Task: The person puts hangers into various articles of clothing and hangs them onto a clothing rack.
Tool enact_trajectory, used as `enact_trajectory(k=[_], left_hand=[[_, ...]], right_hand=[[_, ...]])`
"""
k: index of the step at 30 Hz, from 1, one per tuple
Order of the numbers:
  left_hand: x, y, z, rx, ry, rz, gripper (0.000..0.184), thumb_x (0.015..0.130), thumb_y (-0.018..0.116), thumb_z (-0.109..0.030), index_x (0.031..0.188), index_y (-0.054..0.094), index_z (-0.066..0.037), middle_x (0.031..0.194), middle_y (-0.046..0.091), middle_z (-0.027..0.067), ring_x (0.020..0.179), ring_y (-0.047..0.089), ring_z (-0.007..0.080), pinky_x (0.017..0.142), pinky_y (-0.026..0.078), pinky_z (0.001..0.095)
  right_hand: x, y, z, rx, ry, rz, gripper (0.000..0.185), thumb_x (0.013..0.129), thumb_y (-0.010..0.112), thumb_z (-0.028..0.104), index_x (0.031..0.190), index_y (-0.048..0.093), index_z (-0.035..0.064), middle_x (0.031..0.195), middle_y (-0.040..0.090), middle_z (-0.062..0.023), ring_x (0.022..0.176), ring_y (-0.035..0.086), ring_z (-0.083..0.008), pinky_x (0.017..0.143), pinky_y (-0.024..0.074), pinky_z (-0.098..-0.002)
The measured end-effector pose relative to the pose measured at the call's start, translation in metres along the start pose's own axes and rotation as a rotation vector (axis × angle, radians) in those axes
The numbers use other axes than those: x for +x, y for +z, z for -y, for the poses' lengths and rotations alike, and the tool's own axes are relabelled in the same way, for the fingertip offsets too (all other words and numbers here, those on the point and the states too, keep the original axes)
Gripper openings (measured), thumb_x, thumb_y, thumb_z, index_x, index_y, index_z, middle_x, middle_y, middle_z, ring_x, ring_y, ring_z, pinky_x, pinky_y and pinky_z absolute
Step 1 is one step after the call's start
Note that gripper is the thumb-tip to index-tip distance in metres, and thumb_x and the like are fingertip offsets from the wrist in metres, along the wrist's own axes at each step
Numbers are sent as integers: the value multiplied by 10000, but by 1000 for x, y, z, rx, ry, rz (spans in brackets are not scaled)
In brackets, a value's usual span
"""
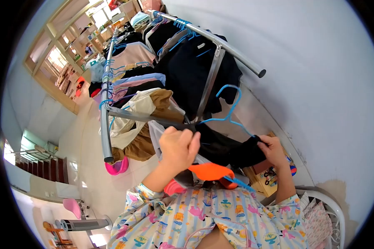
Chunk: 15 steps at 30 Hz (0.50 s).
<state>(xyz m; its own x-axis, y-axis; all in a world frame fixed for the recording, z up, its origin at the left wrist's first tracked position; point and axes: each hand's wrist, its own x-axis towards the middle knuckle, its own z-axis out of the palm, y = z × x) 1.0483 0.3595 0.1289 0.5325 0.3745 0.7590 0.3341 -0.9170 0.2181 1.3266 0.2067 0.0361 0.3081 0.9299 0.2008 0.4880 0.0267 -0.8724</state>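
Note:
A black garment [220, 143] hangs on a blue hanger [228, 119] in front of my chest, its hook pointing up and away from me. My left hand [176, 149] is closed at the garment's left side, fingers curled; the exact grip is partly hidden behind the hand. With thumb and fingers, my right hand [274, 151] pinches the black cloth at the hanger's right end. Below the garment, close to my body, is a flat bright orange thing [212, 171] whose kind I cannot make out. Beside it shows a blue bar [241, 183].
Ahead stands a metal clothes rack with a left rail [105, 137] and a right rail [237, 56], both full of hung clothes. A white and brown garment [141, 112] hangs nearest on the left. A pink basin [117, 167] sits on the floor; a wall [303, 83] runs along the right.

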Motion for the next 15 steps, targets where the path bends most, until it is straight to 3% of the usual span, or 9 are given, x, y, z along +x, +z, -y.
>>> enact_trajectory(k=[5, 7, 10, 12, 15], left_hand=[[-19, -9, 43, 198, -366, -35, 289, 874, 647, -182, 650, 502, -72, 535, 499, 121, 516, 462, 338, 508, 354, 433], [-27, -10, 60, 192, -440, -51, 292, 879, 645, -187, 651, 502, -74, 541, 510, 117, 521, 471, 336, 503, 354, 438], [-33, -9, 60, 207, -414, -35, 283, 865, 659, -179, 648, 504, -85, 532, 505, 105, 513, 482, 315, 506, 351, 415], [-30, -6, 46, 168, -243, 13, 268, 852, 671, -175, 655, 510, -95, 523, 500, 88, 494, 487, 293, 510, 346, 391], [-23, 2, 19, 23, -45, 107, 228, 832, 689, -169, 685, 526, -107, 503, 484, 52, 457, 486, 246, 515, 333, 347]], right_hand=[[-1, -23, 3, -85, -44, -140, 184, 853, 629, 12, 1034, 661, -1, 763, 655, -154, 660, 583, -166, 652, 469, -273], [-4, -28, 6, -171, -53, -58, 182, 845, 640, 17, 1024, 674, 17, 774, 655, -170, 648, 614, -222, 643, 478, -282], [-2, -22, 31, -332, -90, 33, 179, 842, 641, 15, 1016, 680, 28, 788, 653, -181, 652, 626, -275, 637, 485, -288], [2, -7, 34, -363, -130, 29, 177, 841, 640, 14, 1012, 682, 34, 797, 651, -187, 663, 629, -304, 637, 490, -290], [4, 29, -4, -95, -131, -78, 178, 846, 639, 17, 1020, 679, 31, 793, 653, -183, 674, 643, -279, 647, 493, -286]])
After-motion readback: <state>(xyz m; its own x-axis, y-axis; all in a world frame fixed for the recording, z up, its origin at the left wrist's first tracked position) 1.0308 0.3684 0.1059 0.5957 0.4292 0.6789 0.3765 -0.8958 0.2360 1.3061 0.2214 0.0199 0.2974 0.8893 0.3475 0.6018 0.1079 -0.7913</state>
